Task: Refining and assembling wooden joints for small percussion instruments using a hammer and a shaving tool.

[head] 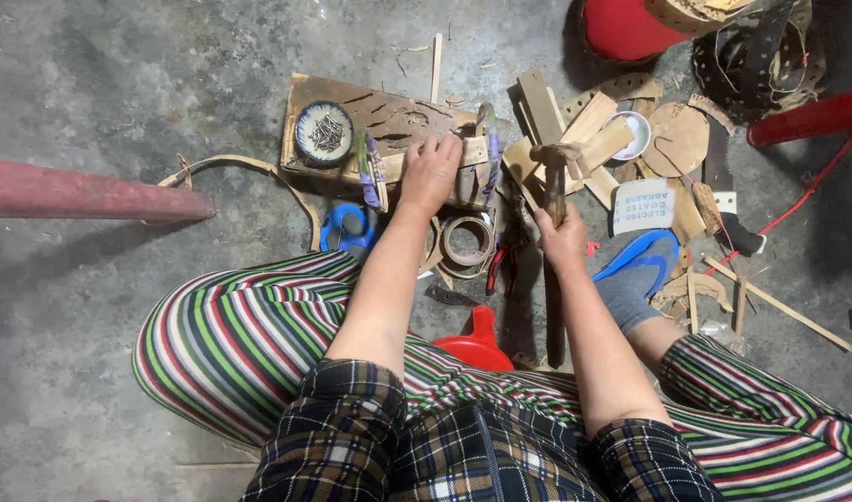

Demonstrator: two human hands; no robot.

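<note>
Sitting over a grey concrete floor [91,84], the person's striped trouser legs hide much of the ground. A scarred wooden block [389,119] lies ahead; the left hand [430,173] presses a pale wooden strip [472,149] onto it, fingers together and bent over its edge. The right hand [564,240] is wrapped around a hammer [555,172], fingertips hidden behind the handle. A round tin of nails [324,134] rests on the block's left end, its contents blurry.

Clutter on a grey concrete floor

A round tin of nails [323,133], a tape roll [467,242], a white bowl [634,133], a sandpaper sheet [643,205] and a red stool [621,26] lie about.
</note>
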